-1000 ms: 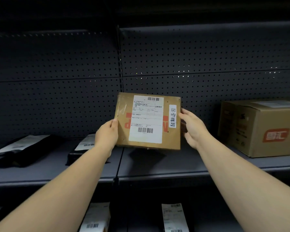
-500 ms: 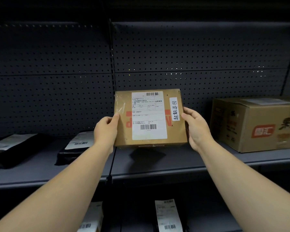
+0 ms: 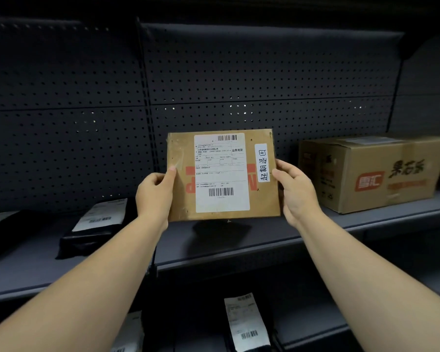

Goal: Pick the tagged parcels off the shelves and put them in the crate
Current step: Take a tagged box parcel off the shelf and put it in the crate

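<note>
Parcel [image 3: 224,175], a flat brown cardboard mailer, sits at the centre of the frame, held upright above the grey metal shelf [image 3: 239,240] with its printed face toward the camera. The left hand [image 3: 154,196] pinches its left edge, thumb laid on the front; the right hand [image 3: 294,189] grips the right edge just beside a narrow white tag [image 3: 262,162] with handwritten characters. Both grips are clamped on the parcel.

Judging by that tag, this one belongs in the crate, which is not in view. To carry it well, keep both sides supported and the parcel level while turning away, so thin card does not bend or slip.

A white shipping label [image 3: 221,174] with barcodes is stuck smooth on matte, slightly scuffed card, with glossy tape near the left corner. At right stands a bulkier corrugated carton [image 3: 371,174]; at left lies a soft black poly bag [image 3: 92,229]. Perforated dark panels back the shelf.
</note>
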`<act>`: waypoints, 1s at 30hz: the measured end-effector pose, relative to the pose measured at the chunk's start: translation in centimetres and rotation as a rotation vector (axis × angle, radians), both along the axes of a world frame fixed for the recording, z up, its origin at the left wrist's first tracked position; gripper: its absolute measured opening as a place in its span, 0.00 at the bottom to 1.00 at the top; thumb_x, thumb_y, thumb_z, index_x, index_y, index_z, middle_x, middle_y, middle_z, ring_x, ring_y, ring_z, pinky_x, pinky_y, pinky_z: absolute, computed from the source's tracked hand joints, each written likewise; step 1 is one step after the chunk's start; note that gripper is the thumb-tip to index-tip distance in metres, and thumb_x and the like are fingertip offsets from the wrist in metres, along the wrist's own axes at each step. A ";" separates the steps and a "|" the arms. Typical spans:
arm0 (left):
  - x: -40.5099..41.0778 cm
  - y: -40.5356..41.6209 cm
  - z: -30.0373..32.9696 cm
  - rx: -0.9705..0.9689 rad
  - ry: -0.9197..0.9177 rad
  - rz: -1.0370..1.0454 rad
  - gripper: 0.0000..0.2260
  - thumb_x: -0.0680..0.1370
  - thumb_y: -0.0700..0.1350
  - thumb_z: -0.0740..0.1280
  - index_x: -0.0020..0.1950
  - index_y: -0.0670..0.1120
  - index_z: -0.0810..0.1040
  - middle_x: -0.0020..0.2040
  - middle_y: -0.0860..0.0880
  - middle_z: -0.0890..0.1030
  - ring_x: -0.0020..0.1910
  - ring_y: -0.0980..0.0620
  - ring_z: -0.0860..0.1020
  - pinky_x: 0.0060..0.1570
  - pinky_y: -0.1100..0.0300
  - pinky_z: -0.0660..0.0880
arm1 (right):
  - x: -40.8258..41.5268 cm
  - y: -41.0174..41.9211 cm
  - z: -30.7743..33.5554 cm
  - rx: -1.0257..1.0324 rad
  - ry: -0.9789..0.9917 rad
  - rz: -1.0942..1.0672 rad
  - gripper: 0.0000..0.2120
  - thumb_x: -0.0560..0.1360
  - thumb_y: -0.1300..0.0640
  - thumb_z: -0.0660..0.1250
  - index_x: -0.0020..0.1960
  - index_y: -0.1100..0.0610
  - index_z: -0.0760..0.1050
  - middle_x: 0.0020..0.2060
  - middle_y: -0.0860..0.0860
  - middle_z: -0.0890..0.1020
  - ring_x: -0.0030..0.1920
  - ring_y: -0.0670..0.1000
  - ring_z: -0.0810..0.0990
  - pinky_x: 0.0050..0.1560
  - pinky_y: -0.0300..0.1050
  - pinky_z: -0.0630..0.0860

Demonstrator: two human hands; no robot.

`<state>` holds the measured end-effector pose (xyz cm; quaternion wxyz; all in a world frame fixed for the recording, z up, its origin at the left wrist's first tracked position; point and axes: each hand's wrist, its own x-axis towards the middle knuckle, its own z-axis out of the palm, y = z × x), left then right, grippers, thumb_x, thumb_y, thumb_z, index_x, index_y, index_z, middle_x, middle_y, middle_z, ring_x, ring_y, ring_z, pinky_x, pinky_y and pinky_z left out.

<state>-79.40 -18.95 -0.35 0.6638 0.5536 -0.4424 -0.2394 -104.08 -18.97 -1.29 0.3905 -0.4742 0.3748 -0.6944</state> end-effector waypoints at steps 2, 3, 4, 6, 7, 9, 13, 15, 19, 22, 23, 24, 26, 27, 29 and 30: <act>-0.6 0.2 -0.2 -0.002 -0.006 -0.017 0.15 0.74 0.61 0.64 0.36 0.51 0.75 0.39 0.52 0.80 0.38 0.52 0.76 0.34 0.57 0.70 | -0.6 0.5 -0.3 0.001 0.002 -0.017 0.09 0.78 0.55 0.62 0.54 0.44 0.77 0.47 0.45 0.85 0.51 0.47 0.83 0.51 0.52 0.80; -0.9 0.4 -0.3 -0.004 -0.007 -0.030 0.15 0.74 0.61 0.64 0.36 0.51 0.75 0.40 0.52 0.80 0.38 0.52 0.76 0.35 0.57 0.71 | -1.0 0.9 -0.4 0.004 0.003 -0.028 0.09 0.78 0.55 0.62 0.53 0.44 0.77 0.47 0.45 0.85 0.51 0.48 0.83 0.52 0.53 0.80; -1.3 0.6 -0.3 -0.006 -0.011 -0.041 0.15 0.74 0.61 0.64 0.37 0.51 0.76 0.40 0.52 0.80 0.38 0.52 0.77 0.34 0.57 0.71 | -1.4 1.2 -0.5 0.007 -0.001 -0.039 0.09 0.78 0.55 0.62 0.52 0.43 0.77 0.47 0.45 0.85 0.51 0.48 0.83 0.52 0.53 0.80; -2.3 1.3 -0.2 -0.014 -0.029 -0.051 0.15 0.74 0.61 0.64 0.37 0.51 0.76 0.39 0.53 0.80 0.38 0.53 0.76 0.33 0.58 0.70 | -2.4 2.2 -0.6 0.010 -0.019 -0.053 0.09 0.78 0.56 0.62 0.52 0.44 0.78 0.47 0.46 0.85 0.51 0.48 0.83 0.52 0.54 0.80; -2.9 1.7 -0.2 -0.017 -0.040 -0.054 0.15 0.74 0.61 0.64 0.37 0.51 0.76 0.39 0.53 0.80 0.37 0.53 0.76 0.32 0.59 0.69 | -2.9 2.8 -0.7 0.012 -0.029 -0.058 0.09 0.78 0.57 0.62 0.53 0.45 0.78 0.48 0.46 0.85 0.51 0.49 0.83 0.52 0.54 0.80; -4.4 2.5 0.0 -0.017 -0.054 -0.070 0.15 0.74 0.61 0.64 0.38 0.51 0.76 0.39 0.54 0.80 0.38 0.53 0.76 0.32 0.59 0.69 | -4.3 4.1 -0.7 0.017 -0.045 -0.075 0.10 0.78 0.58 0.62 0.55 0.48 0.77 0.48 0.48 0.85 0.51 0.49 0.83 0.51 0.53 0.81; -7.7 4.3 -0.1 -0.006 -0.069 -0.111 0.15 0.74 0.61 0.64 0.38 0.51 0.76 0.40 0.54 0.80 0.39 0.53 0.77 0.33 0.58 0.71 | -7.5 7.5 -0.7 0.027 -0.039 -0.132 0.10 0.78 0.58 0.62 0.56 0.50 0.77 0.47 0.48 0.86 0.48 0.48 0.84 0.46 0.49 0.82; -10.3 5.5 -0.4 0.012 -0.075 -0.150 0.14 0.74 0.61 0.64 0.39 0.51 0.77 0.40 0.54 0.80 0.40 0.54 0.78 0.34 0.57 0.72 | -9.9 9.8 -1.0 0.032 -0.052 -0.177 0.10 0.77 0.59 0.62 0.56 0.50 0.77 0.46 0.47 0.86 0.46 0.46 0.85 0.42 0.45 0.81; -16.1 8.1 -1.2 0.035 -0.085 -0.238 0.14 0.73 0.62 0.63 0.39 0.53 0.77 0.41 0.56 0.80 0.41 0.54 0.78 0.37 0.55 0.75 | -15.1 14.8 -1.8 0.069 -0.060 -0.261 0.10 0.77 0.59 0.62 0.55 0.49 0.77 0.46 0.47 0.86 0.48 0.48 0.84 0.46 0.47 0.81; -21.0 9.8 -1.8 0.039 -0.066 -0.329 0.13 0.74 0.61 0.64 0.39 0.53 0.77 0.40 0.57 0.80 0.40 0.56 0.77 0.34 0.58 0.71 | -19.2 18.8 -2.3 0.084 -0.046 -0.341 0.10 0.77 0.59 0.62 0.53 0.47 0.77 0.44 0.46 0.86 0.46 0.46 0.85 0.42 0.45 0.79; -22.8 10.4 -2.0 0.039 -0.063 -0.363 0.12 0.74 0.60 0.64 0.38 0.53 0.77 0.40 0.58 0.80 0.40 0.57 0.77 0.33 0.59 0.70 | -20.6 20.1 -2.4 0.090 -0.039 -0.371 0.10 0.78 0.58 0.61 0.52 0.46 0.78 0.44 0.45 0.86 0.44 0.45 0.85 0.41 0.44 0.79; -24.5 10.9 -2.3 0.040 -0.062 -0.398 0.12 0.74 0.60 0.64 0.38 0.54 0.77 0.40 0.58 0.80 0.40 0.58 0.77 0.33 0.60 0.70 | -22.0 21.5 -2.4 0.094 -0.037 -0.399 0.10 0.78 0.58 0.61 0.51 0.45 0.78 0.43 0.45 0.86 0.43 0.44 0.85 0.39 0.44 0.79; -28.1 11.9 -2.8 0.047 -0.059 -0.467 0.12 0.74 0.60 0.64 0.38 0.54 0.77 0.40 0.58 0.80 0.40 0.58 0.77 0.34 0.60 0.71 | -24.8 24.0 -2.5 0.097 -0.044 -0.452 0.11 0.78 0.58 0.60 0.50 0.45 0.78 0.43 0.45 0.86 0.43 0.45 0.85 0.36 0.43 0.79; -29.8 12.4 -3.1 0.052 -0.055 -0.500 0.12 0.74 0.60 0.64 0.38 0.54 0.77 0.40 0.58 0.80 0.40 0.57 0.77 0.36 0.59 0.72 | -26.2 25.2 -2.6 0.100 -0.049 -0.479 0.11 0.78 0.58 0.61 0.52 0.45 0.79 0.44 0.46 0.86 0.43 0.46 0.85 0.36 0.44 0.79; -33.2 13.0 -3.8 0.064 -0.041 -0.566 0.12 0.73 0.61 0.65 0.40 0.53 0.78 0.42 0.55 0.82 0.42 0.53 0.79 0.42 0.54 0.76 | -28.6 27.3 -2.8 0.114 -0.058 -0.525 0.11 0.78 0.57 0.61 0.55 0.46 0.78 0.46 0.47 0.86 0.45 0.47 0.85 0.39 0.47 0.81; -34.8 13.3 -4.2 0.071 -0.033 -0.596 0.12 0.73 0.61 0.65 0.41 0.53 0.79 0.44 0.54 0.82 0.43 0.52 0.79 0.45 0.53 0.76 | -29.8 28.3 -3.0 0.120 -0.069 -0.542 0.11 0.78 0.57 0.61 0.57 0.46 0.78 0.46 0.48 0.86 0.45 0.48 0.85 0.41 0.49 0.81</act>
